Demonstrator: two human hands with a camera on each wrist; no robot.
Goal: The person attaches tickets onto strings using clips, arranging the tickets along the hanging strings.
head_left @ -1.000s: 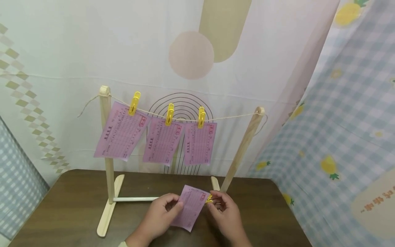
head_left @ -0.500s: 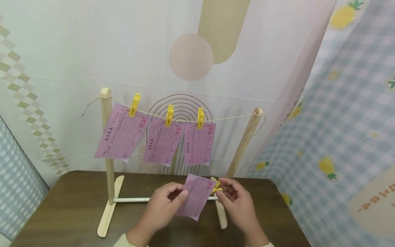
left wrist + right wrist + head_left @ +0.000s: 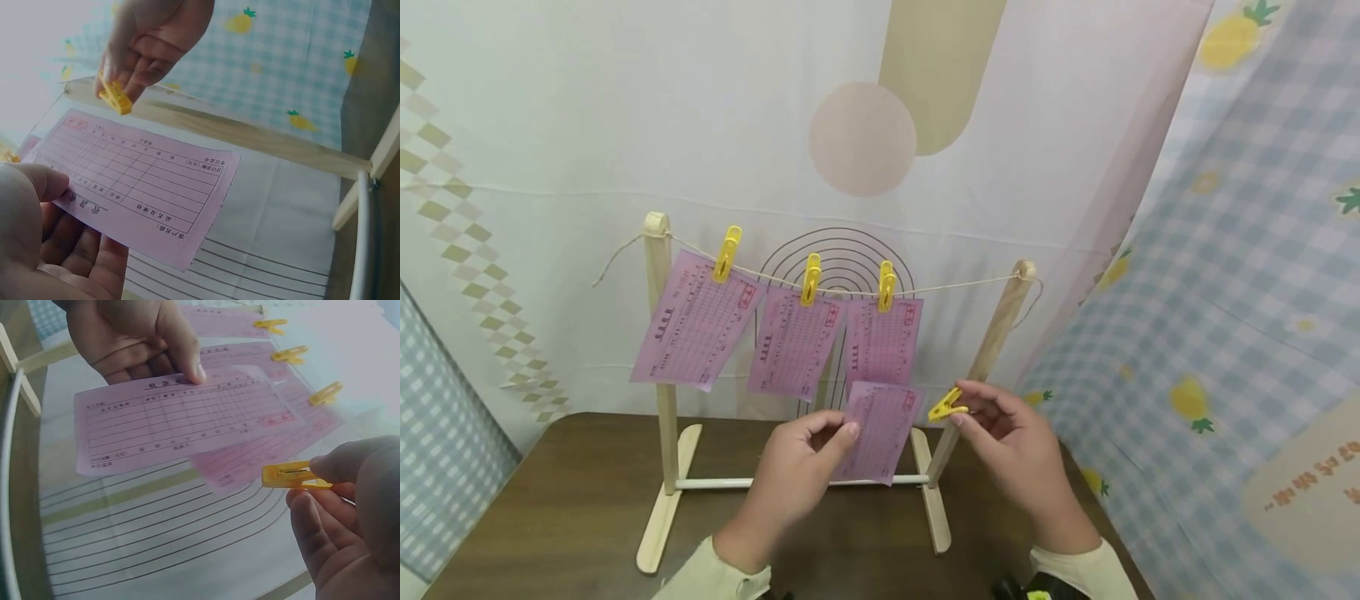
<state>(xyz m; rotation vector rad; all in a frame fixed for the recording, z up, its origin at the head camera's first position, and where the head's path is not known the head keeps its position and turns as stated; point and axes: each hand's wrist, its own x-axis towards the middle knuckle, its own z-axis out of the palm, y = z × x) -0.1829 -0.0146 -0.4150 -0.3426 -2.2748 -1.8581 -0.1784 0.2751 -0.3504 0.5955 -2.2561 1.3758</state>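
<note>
My left hand (image 3: 801, 467) pinches a pink printed receipt slip (image 3: 882, 433) by its left edge, thumb on the front. The slip overlaps the lower part of the third hanging slip in the head view. To its right, my right hand (image 3: 1018, 450) pinches a yellow clothespin (image 3: 947, 406) between thumb and fingertips, apart from the slip. The right wrist view shows the clothespin (image 3: 115, 97) and held slip (image 3: 181, 419) separated by a gap. Three more pink slips (image 3: 697, 321) hang from a string (image 3: 970, 283), each under a yellow clothespin (image 3: 727, 254).
The string runs between two wooden posts (image 3: 992, 350) on flat feet (image 3: 658, 533), joined low by a white rod (image 3: 715, 483). The frame stands on a dark brown table (image 3: 572, 492). Behind hangs a patterned cloth (image 3: 700, 125); a checked curtain (image 3: 1150, 333) borders the right.
Both hands have risen toward the string, carrying the slip and the clothespin. My right hand has moved right, widening the gap between the clothespin and the slip.
</note>
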